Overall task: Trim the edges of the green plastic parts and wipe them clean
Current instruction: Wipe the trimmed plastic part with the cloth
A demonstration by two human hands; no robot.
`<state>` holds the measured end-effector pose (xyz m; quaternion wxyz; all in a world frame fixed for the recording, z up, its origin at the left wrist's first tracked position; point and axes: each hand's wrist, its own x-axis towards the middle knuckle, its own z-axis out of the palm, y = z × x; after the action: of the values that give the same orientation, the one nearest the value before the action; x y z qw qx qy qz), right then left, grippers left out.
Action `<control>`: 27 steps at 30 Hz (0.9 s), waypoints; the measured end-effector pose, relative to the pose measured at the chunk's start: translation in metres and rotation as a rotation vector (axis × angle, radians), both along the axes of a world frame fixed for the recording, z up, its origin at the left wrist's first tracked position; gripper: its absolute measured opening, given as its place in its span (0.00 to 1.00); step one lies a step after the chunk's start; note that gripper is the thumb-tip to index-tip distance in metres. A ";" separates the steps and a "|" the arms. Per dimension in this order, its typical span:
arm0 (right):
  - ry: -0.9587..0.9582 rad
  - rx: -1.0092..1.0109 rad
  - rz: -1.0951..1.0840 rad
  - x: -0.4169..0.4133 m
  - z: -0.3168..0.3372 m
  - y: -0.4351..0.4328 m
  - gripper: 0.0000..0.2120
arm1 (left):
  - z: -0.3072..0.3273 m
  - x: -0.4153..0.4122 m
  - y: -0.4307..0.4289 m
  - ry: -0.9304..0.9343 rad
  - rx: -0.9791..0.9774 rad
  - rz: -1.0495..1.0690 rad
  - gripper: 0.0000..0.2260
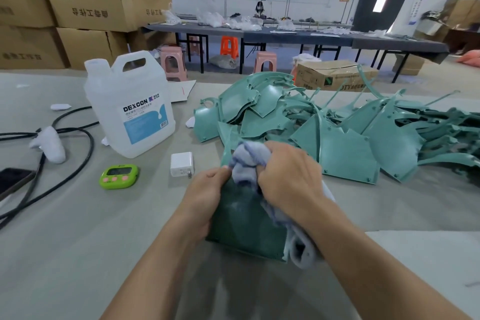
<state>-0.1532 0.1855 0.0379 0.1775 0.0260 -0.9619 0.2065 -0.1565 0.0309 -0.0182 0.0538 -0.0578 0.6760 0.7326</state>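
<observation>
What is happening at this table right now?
A person is wiping one green plastic part at a grey table. The left hand holds the part by its left edge, and the right hand grips a bunched pale blue cloth against its upper end. A pile of more green parts lies just behind, and a white DEXCON jug stands to the left, near a green timer.

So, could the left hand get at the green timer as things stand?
Probably yes, but not freely. The timer lies to the left of the left hand with nothing between them on the table. But that hand grips the green part, so it would need to let go first.
</observation>
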 end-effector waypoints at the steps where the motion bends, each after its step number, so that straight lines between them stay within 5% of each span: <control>1: 0.015 -0.004 -0.010 -0.005 0.007 0.001 0.07 | 0.000 -0.001 0.000 0.039 -0.057 -0.002 0.14; 4: 0.118 0.163 0.093 -0.013 0.020 -0.002 0.14 | -0.004 -0.004 0.002 0.164 -0.191 0.050 0.13; 7: 0.045 0.324 0.177 -0.026 0.029 -0.010 0.20 | 0.000 -0.002 0.011 0.209 -0.107 0.095 0.12; 18: 0.045 0.274 -0.130 -0.112 0.045 0.034 0.18 | 0.001 0.000 0.001 0.239 -0.046 0.108 0.14; 20: -0.042 -0.012 -0.219 -0.113 0.042 0.046 0.14 | 0.001 -0.002 -0.010 0.230 -0.093 0.232 0.14; 24: -0.353 -1.196 -0.094 -0.098 0.039 0.069 0.16 | 0.002 -0.007 -0.027 0.189 -0.156 0.554 0.18; 27: -0.374 -1.644 0.086 -0.079 0.037 0.093 0.10 | 0.002 -0.002 -0.020 0.120 -0.420 0.811 0.27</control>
<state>-0.2326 0.2789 0.0746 -0.0304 -0.1095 -0.5171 0.8484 -0.1588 0.0104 -0.0157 -0.2894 -0.2848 0.7345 0.5437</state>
